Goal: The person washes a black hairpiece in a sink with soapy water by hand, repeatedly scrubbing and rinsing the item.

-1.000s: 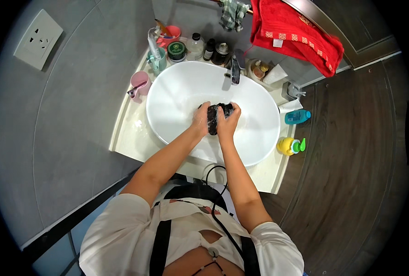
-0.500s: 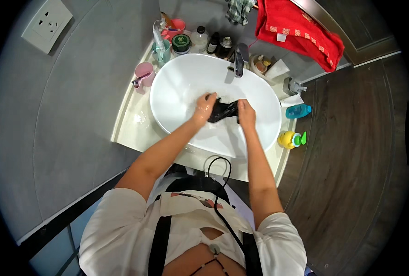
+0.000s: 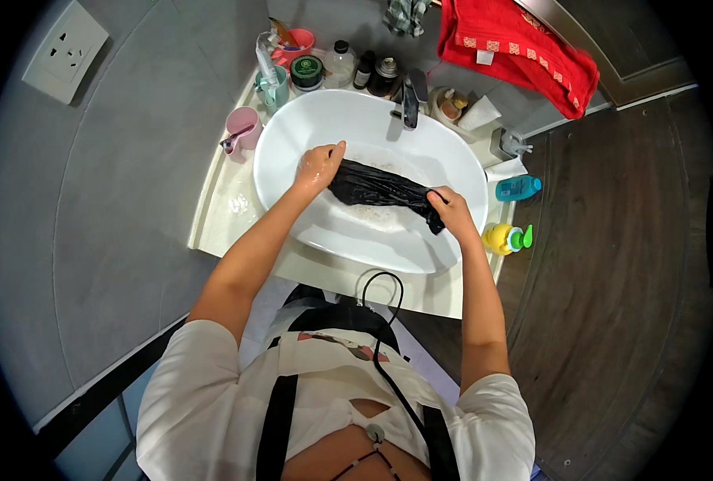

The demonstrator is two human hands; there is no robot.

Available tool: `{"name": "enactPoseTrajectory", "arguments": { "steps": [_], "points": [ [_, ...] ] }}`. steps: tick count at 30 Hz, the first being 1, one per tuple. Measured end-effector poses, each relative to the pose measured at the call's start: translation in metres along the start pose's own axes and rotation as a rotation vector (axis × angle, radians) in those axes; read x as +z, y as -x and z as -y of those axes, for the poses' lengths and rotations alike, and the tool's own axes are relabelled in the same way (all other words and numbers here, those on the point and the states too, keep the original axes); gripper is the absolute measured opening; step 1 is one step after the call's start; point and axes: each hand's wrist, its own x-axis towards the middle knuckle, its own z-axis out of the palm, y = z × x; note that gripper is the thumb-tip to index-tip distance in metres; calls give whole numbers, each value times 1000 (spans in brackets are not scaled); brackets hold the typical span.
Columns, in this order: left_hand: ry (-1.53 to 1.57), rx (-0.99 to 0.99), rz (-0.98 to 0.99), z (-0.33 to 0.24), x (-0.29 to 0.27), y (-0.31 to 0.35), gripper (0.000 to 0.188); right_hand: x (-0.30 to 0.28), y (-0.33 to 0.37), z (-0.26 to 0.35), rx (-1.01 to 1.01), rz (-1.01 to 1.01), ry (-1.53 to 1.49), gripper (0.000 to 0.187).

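Note:
A wet black cloth [image 3: 380, 187] is stretched between my two hands over the white oval sink [image 3: 292, 128]. My left hand [image 3: 321, 166] is closed round its left end, knuckles wet. At its lower right end, my right hand [image 3: 450, 210] grips the fabric with the thumb on top, and a short bunched piece hangs below the fingers. What garment or cloth it is, I cannot tell. Sudsy water shows in the bowl beneath it. The dark faucet [image 3: 410, 100] stands at the sink's far edge.
A pink mug [image 3: 243, 132], a teal cup [image 3: 274, 90], a green-lidded jar [image 3: 307, 72] and bottles line the counter's far left. On the right stand a blue bottle [image 3: 518, 188] and a yellow pump bottle [image 3: 505, 238]. A red towel [image 3: 509, 52] hangs at the back.
My hands have moved apart, the left to the left and the right to the right and lower. The black cloth went from bunched to stretched out long between them.

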Motion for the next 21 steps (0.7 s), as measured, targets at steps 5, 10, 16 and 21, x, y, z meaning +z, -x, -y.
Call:
{"name": "enactPoseTrajectory", "arguments": {
  "steps": [5,10,16,21],
  "points": [
    [-96,-78,124,1,-3,-3,50,6,-7,-31,140,-46,-255,22],
    [-211,-92,187,32,20,-11,47,12,-18,-64,713,-133,-831,30],
    [-488,205,83,80,46,-8,56,36,-6,-81,375,-331,55,31],
    [-801,190,216,96,61,12,54,72,-31,-47,-205,-169,545,35]
  ]
}}
